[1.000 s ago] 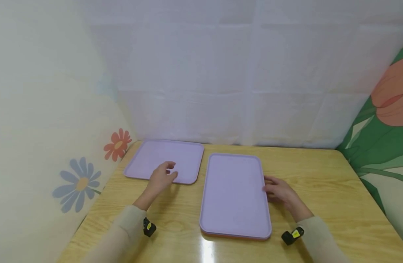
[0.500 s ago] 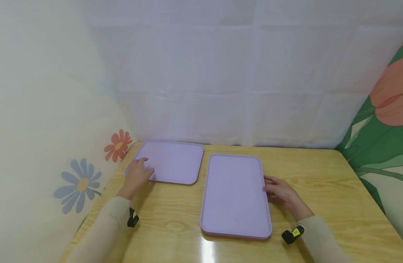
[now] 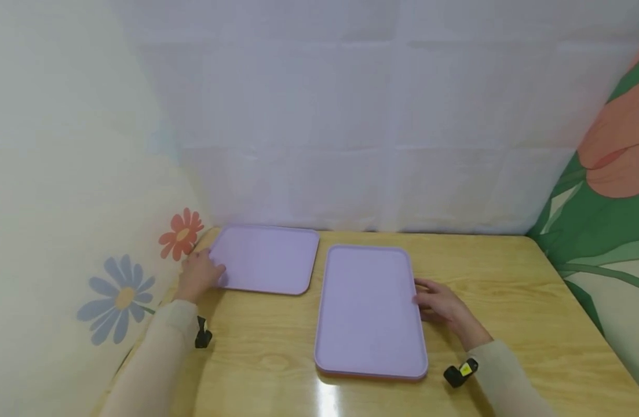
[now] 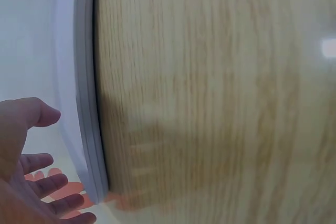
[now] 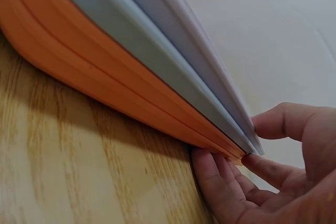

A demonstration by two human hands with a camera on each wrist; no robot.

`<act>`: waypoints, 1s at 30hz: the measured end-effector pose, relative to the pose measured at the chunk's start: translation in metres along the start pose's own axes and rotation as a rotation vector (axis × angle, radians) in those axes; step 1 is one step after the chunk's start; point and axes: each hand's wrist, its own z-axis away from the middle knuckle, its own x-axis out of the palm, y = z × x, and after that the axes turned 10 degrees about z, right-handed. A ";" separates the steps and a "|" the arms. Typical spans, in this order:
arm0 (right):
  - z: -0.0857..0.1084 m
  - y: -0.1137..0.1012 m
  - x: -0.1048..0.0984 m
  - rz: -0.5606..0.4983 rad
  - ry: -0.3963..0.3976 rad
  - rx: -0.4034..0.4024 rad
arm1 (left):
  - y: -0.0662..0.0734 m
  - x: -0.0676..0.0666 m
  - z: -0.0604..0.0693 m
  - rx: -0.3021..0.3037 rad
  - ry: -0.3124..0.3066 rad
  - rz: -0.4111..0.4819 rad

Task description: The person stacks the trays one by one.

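Note:
Two stacks of trays with lilac tops lie on the wooden table. My left hand (image 3: 198, 274) is at the left end of the far-left stack (image 3: 267, 260), which lies sideways. In the left wrist view its thumb is near the tray rim (image 4: 86, 77) and its fingers are spread apart past the corner. My right hand (image 3: 443, 306) is at the right edge of the middle stack (image 3: 371, 313), which lies lengthwise. In the right wrist view, its thumb and fingertips touch the edges of a lilac, a grey-blue and an orange tray (image 5: 105, 72).
A bare strip of wooden table (image 3: 267, 353) lies in front of the left stack. A white cloth (image 3: 309, 116) hangs behind the table. Flower-printed panels flank it, with a blue flower (image 3: 122, 298) on the left and large green leaves (image 3: 606, 231) on the right.
My left hand has moved left, from above the front edge of the left stack to its left end. The right hand and both stacks stay in place.

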 end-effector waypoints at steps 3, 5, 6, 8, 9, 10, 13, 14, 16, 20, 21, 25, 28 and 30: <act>0.000 0.001 0.001 -0.001 -0.004 -0.006 | -0.002 0.001 -0.001 -0.032 -0.013 -0.006; 0.001 0.002 0.001 0.001 -0.001 -0.003 | -0.001 0.000 0.000 -0.049 -0.014 -0.011; 0.001 0.003 0.002 0.004 0.001 -0.002 | -0.001 0.000 0.001 -0.056 -0.014 -0.015; 0.000 0.004 0.002 0.006 0.011 0.001 | 0.000 -0.001 0.000 -0.073 -0.014 -0.024; 0.000 0.004 0.002 0.004 0.017 0.003 | 0.001 -0.002 0.000 -0.083 -0.018 -0.024; 0.000 0.004 0.002 0.008 0.020 0.002 | 0.001 -0.002 0.000 -0.092 -0.020 -0.025; 0.000 0.005 0.002 0.000 0.022 -0.010 | 0.001 -0.002 -0.004 -0.125 -0.028 -0.033; 0.000 0.005 0.002 -0.002 0.021 -0.015 | 0.000 -0.002 -0.005 -0.138 -0.032 -0.036; 0.000 0.005 0.002 -0.003 0.015 -0.025 | -0.003 0.000 -0.008 -0.161 -0.034 -0.040; 0.001 0.005 0.003 -0.010 0.017 -0.029 | -0.007 0.003 -0.012 -0.176 -0.026 -0.039; 0.001 0.005 0.003 -0.009 0.018 -0.029 | -0.008 0.003 -0.012 -0.173 -0.024 -0.038; 0.001 0.004 0.003 0.005 0.016 -0.023 | -0.008 0.004 -0.011 -0.152 0.002 -0.055; 0.001 0.003 0.002 0.011 0.010 -0.024 | -0.009 0.002 -0.008 -0.133 0.026 -0.067; 0.002 0.003 0.002 0.006 0.006 -0.024 | -0.010 0.001 -0.007 -0.114 0.035 -0.067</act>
